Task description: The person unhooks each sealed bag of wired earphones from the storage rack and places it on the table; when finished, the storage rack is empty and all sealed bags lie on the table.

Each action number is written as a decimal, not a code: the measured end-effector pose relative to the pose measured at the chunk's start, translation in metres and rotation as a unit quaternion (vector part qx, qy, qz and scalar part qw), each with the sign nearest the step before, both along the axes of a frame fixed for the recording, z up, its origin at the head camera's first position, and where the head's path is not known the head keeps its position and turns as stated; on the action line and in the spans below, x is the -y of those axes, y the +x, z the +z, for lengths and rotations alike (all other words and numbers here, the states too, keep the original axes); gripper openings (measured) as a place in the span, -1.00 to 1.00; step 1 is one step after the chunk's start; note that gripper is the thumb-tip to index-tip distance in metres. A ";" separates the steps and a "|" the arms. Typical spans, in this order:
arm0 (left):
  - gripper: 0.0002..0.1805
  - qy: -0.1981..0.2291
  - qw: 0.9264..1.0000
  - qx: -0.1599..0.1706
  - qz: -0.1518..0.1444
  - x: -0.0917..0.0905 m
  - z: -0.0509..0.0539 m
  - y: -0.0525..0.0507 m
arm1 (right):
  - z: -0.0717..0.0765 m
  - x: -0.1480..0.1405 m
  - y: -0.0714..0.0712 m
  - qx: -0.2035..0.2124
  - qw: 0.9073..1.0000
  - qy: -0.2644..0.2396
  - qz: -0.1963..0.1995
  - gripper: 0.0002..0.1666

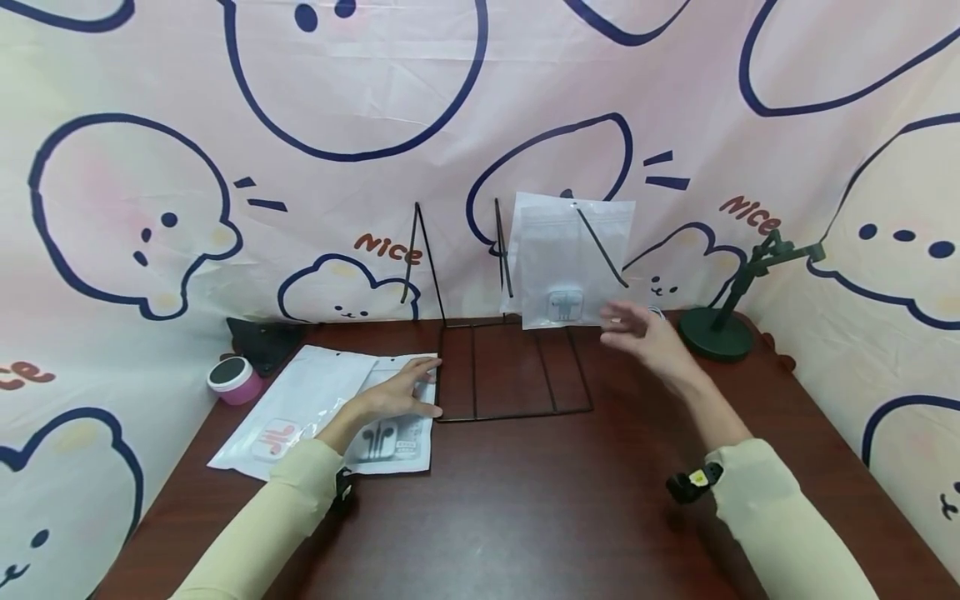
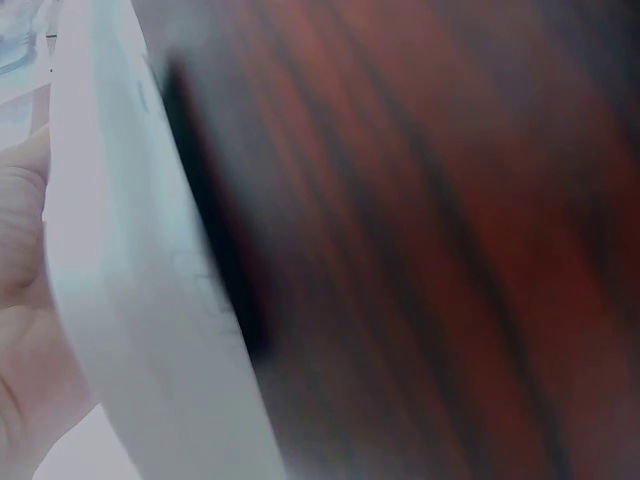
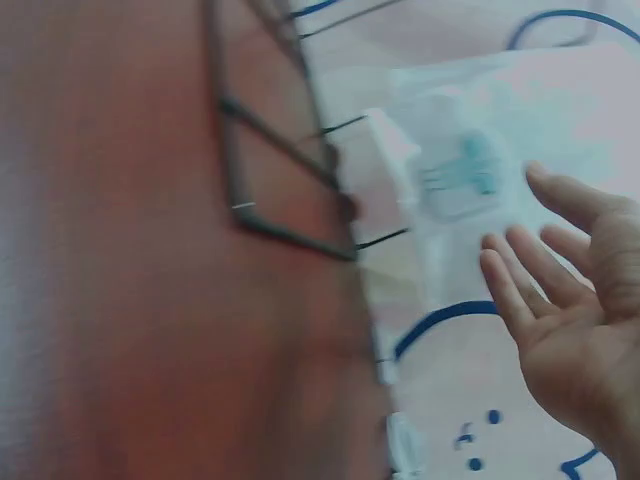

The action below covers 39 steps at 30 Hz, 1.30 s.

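A black wire display rack [image 1: 517,415] stands on the table, its hooks pointing forward. White zip bags [image 1: 540,250] hang on the right hook, the front one with an earphone picture near its bottom. My right hand [image 1: 645,337] is just right of the hanging bag's lower corner, fingers extended and holding nothing; the right wrist view shows the hand [image 3: 590,310] palm side. My left hand [image 1: 393,393] lies over a flat bag with dark earphones [image 1: 375,442], fingertips at the rack's left side. Whether they touch the wire is hard to tell. Beside it lies a bag with pink earphones [image 1: 288,429].
A green stand with a jointed arm [image 1: 716,333] is at the back right. A pink jar with a dark-topped lid [image 1: 236,379] sits at the left, near a black object [image 1: 264,342]. Behind the brown table [image 1: 517,517] hangs a patterned cloth [image 1: 360,192].
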<state>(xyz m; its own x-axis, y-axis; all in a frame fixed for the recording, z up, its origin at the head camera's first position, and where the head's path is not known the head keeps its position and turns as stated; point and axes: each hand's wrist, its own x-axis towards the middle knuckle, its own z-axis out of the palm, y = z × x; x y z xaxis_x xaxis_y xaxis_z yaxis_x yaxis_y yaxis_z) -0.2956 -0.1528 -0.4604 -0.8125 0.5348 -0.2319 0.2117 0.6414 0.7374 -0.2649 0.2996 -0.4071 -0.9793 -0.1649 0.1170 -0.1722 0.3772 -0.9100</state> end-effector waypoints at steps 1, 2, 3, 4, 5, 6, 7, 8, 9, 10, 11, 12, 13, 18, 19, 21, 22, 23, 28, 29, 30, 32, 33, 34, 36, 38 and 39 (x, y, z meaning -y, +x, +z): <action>0.08 -0.001 1.000 0.000 0.000 0.001 0.000 0.000 | 0.008 -0.001 -0.001 -0.005 1.000 -0.011 -0.018 -0.19; 0.08 -0.002 1.000 0.003 0.002 0.001 0.000 0.000 | 0.016 -0.001 -0.002 -0.010 0.999 -0.023 -0.037 -0.20; 0.08 -0.002 1.000 0.001 0.000 0.002 0.000 0.000 | 0.023 -0.001 -0.004 -0.015 0.998 -0.036 -0.054 -0.20; 0.08 -0.003 1.000 0.000 -0.001 0.002 0.000 0.000 | 0.031 0.000 -0.005 -0.018 0.996 -0.044 -0.072 -0.21; 0.08 -0.003 1.000 -0.001 -0.001 0.002 0.000 0.000 | 0.038 0.001 -0.008 -0.021 0.994 -0.057 -0.086 -0.22; 0.08 -0.003 1.000 -0.002 -0.002 0.001 0.001 0.001 | 0.045 0.002 -0.010 -0.025 0.992 -0.069 -0.099 -0.22; 0.08 -0.005 1.000 -0.003 -0.004 0.001 0.001 0.001 | 0.052 0.003 -0.013 -0.026 0.990 -0.078 -0.114 -0.23; 0.08 -0.005 1.000 -0.003 -0.006 0.000 0.001 0.001 | 0.058 0.004 -0.015 -0.031 0.987 -0.089 -0.127 -0.23; 0.08 -0.006 1.000 -0.005 -0.009 0.000 0.001 0.001 | 0.064 0.005 -0.018 -0.034 0.985 -0.098 -0.138 -0.23; 0.08 -0.008 1.000 -0.005 -0.010 -0.001 0.001 0.000 | 0.070 0.006 -0.021 -0.037 0.983 -0.101 -0.148 -0.23; 0.08 -0.010 1.000 -0.004 -0.009 -0.002 0.001 0.000 | 0.075 0.007 -0.023 -0.039 0.981 -0.108 -0.156 -0.23; 0.08 -0.013 1.000 -0.006 -0.010 -0.002 0.001 0.000 | 0.080 0.007 -0.025 -0.042 0.980 -0.109 -0.164 -0.22; 0.08 -0.017 1.000 -0.007 -0.011 -0.002 0.002 -0.001 | 0.084 0.008 -0.026 -0.045 0.979 -0.108 -0.170 -0.22; 0.08 -0.026 1.000 -0.008 -0.016 -0.003 0.005 -0.002 | 0.094 0.011 -0.032 -0.055 0.975 -0.111 -0.185 -0.26; 0.09 -0.027 0.999 -0.006 -0.016 -0.003 0.005 -0.001 | 0.094 0.012 -0.033 -0.059 0.973 -0.113 -0.192 -0.29; 0.09 -0.031 0.999 -0.005 -0.018 -0.004 0.005 0.000 | 0.093 0.015 -0.034 -0.074 0.968 -0.120 -0.207 -0.40; 0.09 -0.033 0.999 -0.004 -0.017 -0.004 0.005 0.000 | 0.092 0.016 -0.034 -0.083 0.965 -0.127 -0.214 -0.47; 0.09 -0.034 0.999 -0.003 -0.016 -0.004 0.005 0.001 | 0.090 0.018 -0.034 -0.094 0.961 -0.138 -0.221 -0.53; 0.08 -0.041 0.999 -0.002 -0.013 -0.004 0.006 0.001 | 0.086 0.027 -0.031 -0.139 0.947 -0.179 -0.230 -0.74; 0.08 -0.044 0.999 -0.004 -0.014 -0.004 0.005 0.001 | 0.086 0.028 -0.030 -0.143 0.945 -0.187 -0.226 -0.75; 0.08 -0.047 0.999 -0.005 -0.015 -0.004 0.005 0.001 | 0.086 0.028 -0.028 -0.145 0.945 -0.191 -0.224 -0.75; 0.07 -0.043 0.999 -0.003 -0.015 -0.004 0.005 0.001 | 0.086 0.030 -0.026 -0.144 0.945 -0.201 -0.215 -0.74; 0.07 -0.042 0.999 -0.002 -0.015 -0.003 0.005 0.001 | 0.087 0.031 -0.026 -0.144 0.944 -0.211 -0.207 -0.73; 0.06 -0.040 0.999 -0.003 -0.016 -0.003 0.005 0.002 | 0.088 0.031 -0.026 -0.144 0.944 -0.219 -0.200 -0.72; 0.06 -0.034 0.999 -0.002 -0.014 -0.003 0.005 0.002 | 0.090 0.032 -0.026 -0.148 0.944 -0.229 -0.187 -0.68; 0.06 -0.030 0.999 -0.002 -0.012 -0.003 0.004 0.002 | 0.092 0.032 -0.027 -0.158 0.944 -0.227 -0.178 -0.66; 0.06 -0.030 0.999 -0.002 -0.012 -0.003 0.003 0.002 | 0.093 0.033 -0.028 -0.164 0.945 -0.220 -0.176 -0.67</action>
